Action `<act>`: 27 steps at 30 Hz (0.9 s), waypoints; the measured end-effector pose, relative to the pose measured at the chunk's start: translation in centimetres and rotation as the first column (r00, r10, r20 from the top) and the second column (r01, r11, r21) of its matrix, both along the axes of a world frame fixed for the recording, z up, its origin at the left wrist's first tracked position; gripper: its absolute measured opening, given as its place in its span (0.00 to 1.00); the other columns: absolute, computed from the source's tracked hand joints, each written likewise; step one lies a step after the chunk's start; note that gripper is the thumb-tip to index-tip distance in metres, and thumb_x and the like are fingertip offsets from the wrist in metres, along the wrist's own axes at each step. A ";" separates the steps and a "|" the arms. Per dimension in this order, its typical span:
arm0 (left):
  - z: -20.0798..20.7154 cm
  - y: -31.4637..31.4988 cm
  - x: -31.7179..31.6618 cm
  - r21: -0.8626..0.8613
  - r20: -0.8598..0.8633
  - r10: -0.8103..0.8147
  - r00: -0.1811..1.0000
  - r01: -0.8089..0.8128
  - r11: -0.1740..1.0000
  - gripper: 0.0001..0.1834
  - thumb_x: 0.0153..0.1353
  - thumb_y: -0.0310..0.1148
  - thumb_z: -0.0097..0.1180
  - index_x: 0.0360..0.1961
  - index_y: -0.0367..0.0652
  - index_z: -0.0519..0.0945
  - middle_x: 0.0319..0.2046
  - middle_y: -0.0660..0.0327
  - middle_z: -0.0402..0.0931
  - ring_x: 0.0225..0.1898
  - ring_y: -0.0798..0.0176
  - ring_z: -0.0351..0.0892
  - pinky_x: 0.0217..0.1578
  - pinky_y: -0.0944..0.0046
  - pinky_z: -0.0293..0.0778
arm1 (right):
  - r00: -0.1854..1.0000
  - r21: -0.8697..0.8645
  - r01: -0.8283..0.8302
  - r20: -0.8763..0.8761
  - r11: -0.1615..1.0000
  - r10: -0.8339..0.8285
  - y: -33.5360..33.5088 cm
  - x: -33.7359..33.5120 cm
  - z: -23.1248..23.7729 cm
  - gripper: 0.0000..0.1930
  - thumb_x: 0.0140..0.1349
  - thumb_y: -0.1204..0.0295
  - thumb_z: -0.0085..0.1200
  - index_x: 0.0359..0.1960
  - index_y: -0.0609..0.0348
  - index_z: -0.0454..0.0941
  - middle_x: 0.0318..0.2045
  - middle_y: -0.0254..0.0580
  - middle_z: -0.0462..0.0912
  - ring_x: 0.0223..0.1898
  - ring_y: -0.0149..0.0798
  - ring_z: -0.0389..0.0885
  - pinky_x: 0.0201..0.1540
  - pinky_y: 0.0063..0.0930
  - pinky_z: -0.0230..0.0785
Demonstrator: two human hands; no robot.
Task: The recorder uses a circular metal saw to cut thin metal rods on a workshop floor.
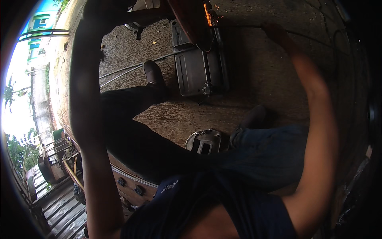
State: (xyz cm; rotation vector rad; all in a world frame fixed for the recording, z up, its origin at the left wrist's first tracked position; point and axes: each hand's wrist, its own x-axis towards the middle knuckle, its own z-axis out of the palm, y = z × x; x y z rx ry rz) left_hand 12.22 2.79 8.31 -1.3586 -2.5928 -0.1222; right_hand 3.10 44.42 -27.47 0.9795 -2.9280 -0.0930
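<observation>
A grey chop saw (pixel 199 67) stands on the concrete floor ahead of me, and orange sparks (pixel 207 14) fly at its blade near the top edge. My right hand (pixel 274 32) reaches far forward and is closed on a thin metal rod (pixel 242 26) that runs into the saw from the right. On the left, my dark and blurred arm rises to the top of the picture. My left hand (pixel 149 10) lies in shadow by the saw's upper part, and its grip is not visible.
My shoes (pixel 153 73) (pixel 254 115) rest on the floor either side of the saw's base. A round grey metal cover (pixel 205 141) lies near my knee. Cables (pixel 131 68) cross the floor at left. A wooden bench edge with bolts (pixel 131 185) is below me.
</observation>
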 end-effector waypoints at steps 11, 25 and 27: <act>-1.5 -0.1 0.6 0.422 0.491 -0.096 0.866 -0.140 0.896 0.28 0.44 0.39 0.74 0.45 0.41 0.76 0.37 0.64 0.76 0.37 0.69 0.76 0.41 0.70 0.73 | 1.000 0.088 -0.015 -0.006 0.996 0.016 -0.2 -0.3 -0.8 0.12 0.62 0.75 0.43 0.47 0.58 0.72 0.43 0.47 0.78 0.45 0.49 0.79 0.46 0.43 0.73; -0.7 -0.6 -0.6 0.181 0.187 -0.038 0.982 0.004 0.983 0.29 0.44 0.41 0.74 0.45 0.41 0.76 0.35 0.65 0.77 0.35 0.69 0.76 0.39 0.72 0.73 | 1.000 0.002 0.007 -0.007 1.000 -0.007 -0.3 -0.5 -1.0 0.10 0.62 0.75 0.42 0.44 0.57 0.73 0.37 0.50 0.80 0.42 0.52 0.80 0.44 0.46 0.73; -0.4 0.2 -0.1 0.026 0.023 0.042 0.999 -0.043 0.999 0.28 0.44 0.42 0.74 0.44 0.42 0.77 0.35 0.65 0.77 0.36 0.69 0.77 0.39 0.72 0.73 | 1.000 -0.017 -0.005 -0.026 1.000 0.005 0.5 -0.5 -1.5 0.10 0.62 0.75 0.42 0.43 0.58 0.73 0.37 0.50 0.80 0.42 0.52 0.80 0.43 0.46 0.73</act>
